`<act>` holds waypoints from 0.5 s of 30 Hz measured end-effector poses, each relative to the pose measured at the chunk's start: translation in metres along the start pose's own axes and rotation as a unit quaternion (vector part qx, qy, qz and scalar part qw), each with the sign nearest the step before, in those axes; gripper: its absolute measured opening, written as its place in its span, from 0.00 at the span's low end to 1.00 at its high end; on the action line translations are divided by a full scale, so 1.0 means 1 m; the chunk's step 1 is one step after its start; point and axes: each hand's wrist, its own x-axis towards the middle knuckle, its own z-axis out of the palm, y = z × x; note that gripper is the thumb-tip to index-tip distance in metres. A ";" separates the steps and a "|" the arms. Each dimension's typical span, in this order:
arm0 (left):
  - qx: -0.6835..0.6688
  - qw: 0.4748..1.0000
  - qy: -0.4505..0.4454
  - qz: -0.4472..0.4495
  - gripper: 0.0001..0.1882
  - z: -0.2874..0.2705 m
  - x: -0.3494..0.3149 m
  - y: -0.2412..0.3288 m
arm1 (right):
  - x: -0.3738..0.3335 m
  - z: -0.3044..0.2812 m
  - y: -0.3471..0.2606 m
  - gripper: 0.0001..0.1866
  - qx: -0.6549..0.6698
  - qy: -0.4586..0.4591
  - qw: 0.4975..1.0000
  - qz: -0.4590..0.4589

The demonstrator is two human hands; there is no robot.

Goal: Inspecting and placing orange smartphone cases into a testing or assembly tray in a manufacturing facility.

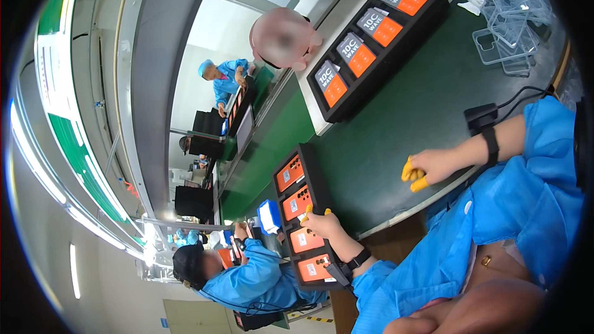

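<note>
Presently, your left hand (324,225) meets the left tray (316,179), its finger closure indiscernible. Your right hand (435,166) hovers above the green bench (396,130), fingers curled together.

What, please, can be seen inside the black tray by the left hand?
The black tray holds four orange packs in separate compartments, each with a whitish label showing. What lies beneath the packs is covered and cannot be seen.

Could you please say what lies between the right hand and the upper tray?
The head view shows only green tabletop between right hand and upper tray.
</note>
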 end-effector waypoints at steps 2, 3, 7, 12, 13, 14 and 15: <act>-0.027 0.999 -0.015 -0.043 0.25 -0.005 -0.008 0.011 | 0.022 0.036 0.006 0.27 0.063 -0.081 0.993 0.051; -0.026 0.999 0.017 -0.035 0.24 -0.013 -0.009 0.017 | 0.047 0.060 0.021 0.29 0.088 -0.122 0.988 0.036; -0.102 0.995 0.003 0.001 0.22 -0.050 -0.031 0.055 | 0.089 0.128 0.001 0.30 0.203 -0.182 0.962 -0.025; -0.203 0.967 -0.123 0.088 0.19 -0.066 -0.061 0.062 | 0.095 0.147 0.011 0.29 0.585 -0.230 0.771 0.102; -0.239 0.964 -0.089 0.078 0.18 -0.076 -0.067 0.062 | 0.100 0.152 0.013 0.29 0.633 -0.231 0.730 0.119; -0.227 0.963 -0.066 0.133 0.17 -0.099 -0.085 0.066 | 0.090 0.153 0.017 0.28 0.662 -0.208 0.707 0.133; -0.208 0.960 -0.030 0.184 0.17 -0.115 -0.093 0.061 | 0.086 0.144 -0.012 0.25 0.640 -0.154 0.733 0.171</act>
